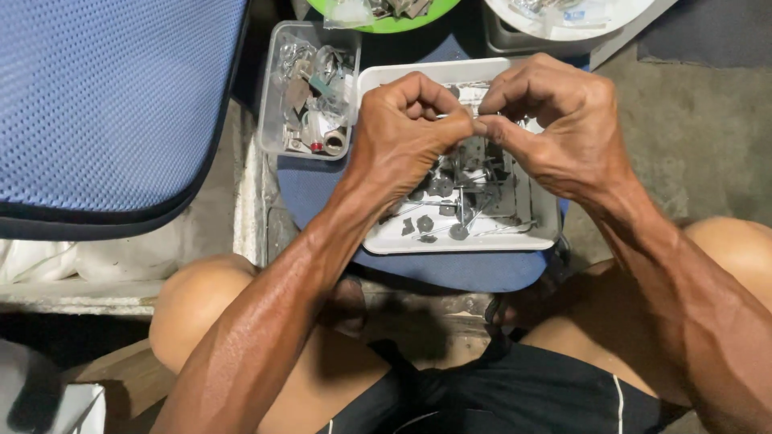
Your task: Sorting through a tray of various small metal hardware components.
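Observation:
My left hand (pixel 402 133) and my right hand (pixel 555 120) meet fingertip to fingertip above a white rectangular tray (pixel 539 233). Between the pinched fingers sits a small thin metal part (pixel 480 124), mostly hidden by the fingers. Both hands are curled shut around it. The tray beneath holds several small grey metal pieces (pixel 458 197): discs, pins and thin rods. The tray rests on a blue round seat (pixel 450 269) in front of my knees.
A clear plastic box (pixel 273 96) of mixed small hardware stands left of the tray. A green dish (pixel 386 24) and a white dish (pixel 563 28) lie at the top edge. A blue mesh chair back (pixel 112 104) fills the upper left. Concrete floor lies to the right.

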